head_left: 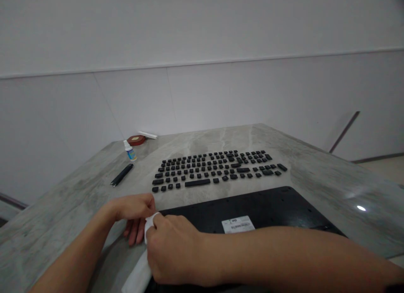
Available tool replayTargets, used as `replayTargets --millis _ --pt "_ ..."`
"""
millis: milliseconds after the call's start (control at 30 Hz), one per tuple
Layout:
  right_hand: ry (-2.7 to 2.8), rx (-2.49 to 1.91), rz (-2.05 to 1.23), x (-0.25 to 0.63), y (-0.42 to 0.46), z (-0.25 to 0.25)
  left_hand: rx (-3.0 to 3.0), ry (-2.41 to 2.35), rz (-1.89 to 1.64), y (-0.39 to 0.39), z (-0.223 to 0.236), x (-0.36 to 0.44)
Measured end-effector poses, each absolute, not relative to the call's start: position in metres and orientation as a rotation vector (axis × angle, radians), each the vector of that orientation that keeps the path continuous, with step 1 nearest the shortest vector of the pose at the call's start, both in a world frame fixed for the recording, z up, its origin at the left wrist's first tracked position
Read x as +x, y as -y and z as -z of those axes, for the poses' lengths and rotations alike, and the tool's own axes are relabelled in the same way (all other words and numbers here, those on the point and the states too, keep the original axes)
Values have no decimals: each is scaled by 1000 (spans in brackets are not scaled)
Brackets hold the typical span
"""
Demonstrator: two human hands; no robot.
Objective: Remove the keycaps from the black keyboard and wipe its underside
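Note:
A black keyboard base lies upside down in front of me, with a white printed label on its underside. My right hand is closed around a white cloth, pressing it against the left edge of the base. Part of the cloth hangs down toward the near side. At the far left corner of the base, my left hand is closed, its fingers curled beneath and its thumb side above. My right forearm covers much of the near part of the base.
Loose black keycaps lie in keyboard-like rows on the grey marbled table. To the left are a small spray bottle and a dark pen-shaped tool. Behind them sit a reddish-brown case and a white strip.

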State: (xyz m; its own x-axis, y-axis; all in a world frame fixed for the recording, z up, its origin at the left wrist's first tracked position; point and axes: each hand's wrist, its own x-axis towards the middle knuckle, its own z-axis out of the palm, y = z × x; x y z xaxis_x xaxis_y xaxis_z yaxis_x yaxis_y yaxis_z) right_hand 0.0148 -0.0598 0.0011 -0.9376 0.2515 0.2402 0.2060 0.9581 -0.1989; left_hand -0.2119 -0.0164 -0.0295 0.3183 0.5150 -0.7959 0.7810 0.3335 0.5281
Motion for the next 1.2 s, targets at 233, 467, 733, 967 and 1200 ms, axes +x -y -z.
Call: replayTargets --millis 233,467,733,967,1200 --pt "2983 -230 -138 18 81 7 1303 -1397 235 18 26 -208" --pt "3062 -370 48 82 76 6 1297 -1445 236 21 26 -207" --pt "2771 -627 17 157 68 34 1487 -1302 -218 42 -5 -170" --pt "2709 -645 105 154 67 41 1932 -854 -331 66 5 -83" --pt "2527 -1179 -3 231 74 26 2171 -748 -329 64 -2 -83"
